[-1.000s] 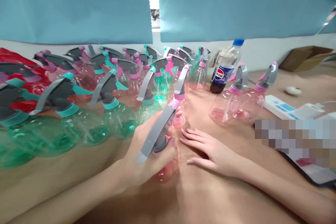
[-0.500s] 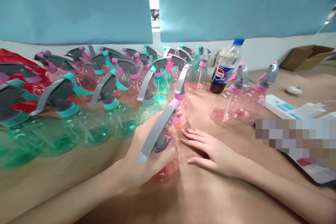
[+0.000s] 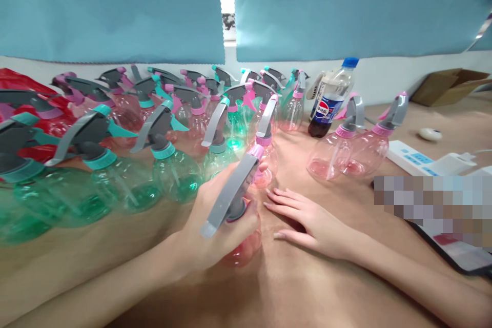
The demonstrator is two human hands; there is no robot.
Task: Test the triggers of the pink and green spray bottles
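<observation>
Centrally, left hand [image 3: 215, 225] grip closed round pink spray bottle [image 3: 240, 243] neck, right hand [image 3: 313, 223] flat, open, just beside

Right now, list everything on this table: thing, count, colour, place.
Pink plastic spray bottle with grey trigger: one, near centre, in left hand.
Green spray bottles: several, teal collars, left rows.
Pink spray bottles: two right of centre; more in back rows.
Cola bottle: one, blue cap, back centre.
White power strip: one, right.
Cardboard box: one, brown, far right.
Red bag: one, far left.
Brown table: one.
Blue curtains: two, behind.
Left hand: grips bottle.
Right hand: flat on table.
</observation>
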